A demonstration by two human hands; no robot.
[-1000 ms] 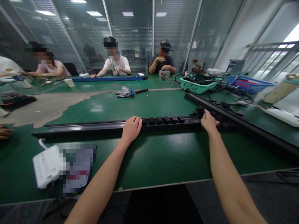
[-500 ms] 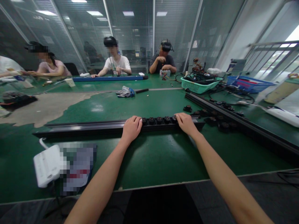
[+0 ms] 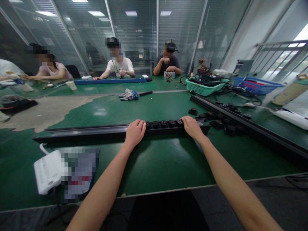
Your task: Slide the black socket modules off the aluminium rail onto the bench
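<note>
The left hand (image 3: pixel 135 132) and right hand (image 3: pixel 192 126) were closed over a long black rail (image 3: pixel 96 131), one at each end of its row of round black fittings (image 3: pixel 163 124); such a wide, even hold favoured steady handling. The rail lay lengthwise across the green worktop (image 3: pixel 154 163). Beyond the right hand lay a second black rail (image 3: pixel 264 135), loose fittings (image 3: pixel 231 130) and a green plastic basket (image 3: pixel 203 88).
</note>
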